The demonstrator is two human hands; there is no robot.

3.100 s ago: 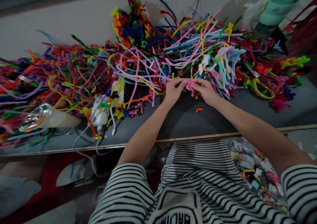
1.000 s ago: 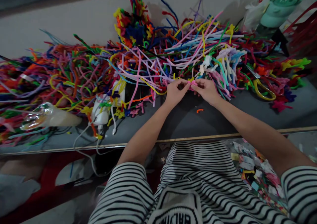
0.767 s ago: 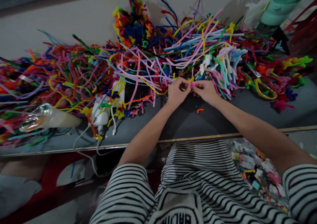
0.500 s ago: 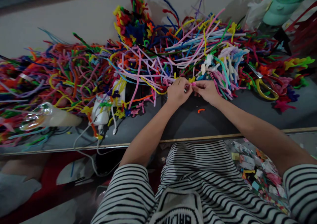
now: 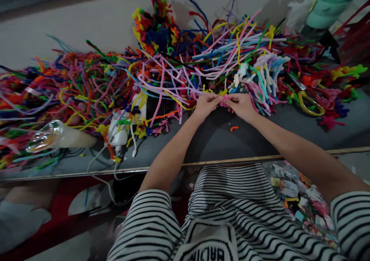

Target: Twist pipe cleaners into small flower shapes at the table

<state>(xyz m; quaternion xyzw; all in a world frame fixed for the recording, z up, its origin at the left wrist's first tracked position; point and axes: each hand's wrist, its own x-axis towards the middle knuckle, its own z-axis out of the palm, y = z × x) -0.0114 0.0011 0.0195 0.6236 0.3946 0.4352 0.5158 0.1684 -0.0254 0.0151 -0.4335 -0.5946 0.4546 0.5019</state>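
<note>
My left hand (image 5: 207,105) and my right hand (image 5: 241,104) meet above the near part of the table, fingertips pinched close together. Between them is a small bent piece of pink pipe cleaner (image 5: 224,101), looped in shape. Both hands grip it, one from each side. Right behind the fingers lie yellow pipe cleaner pieces (image 5: 223,92). A short curved orange piece (image 5: 234,129) rests on the dark table (image 5: 214,147) below my right hand. White and pastel pipe cleaner shapes (image 5: 267,70) are heaped just beyond that hand.
A long heap of coloured pipe cleaners (image 5: 86,80) runs along the wall. Yellow-handled scissors (image 5: 310,104) lie at the right. A white power strip (image 5: 118,132) with cables and a translucent bottle (image 5: 73,137) are at the left. Scraps (image 5: 300,199) fill the floor below.
My left fingers have straightened from a more curled grip. More of the pink pipe cleaner now shows, as a loop between the fingertips. My right hand stays nearly in place.
</note>
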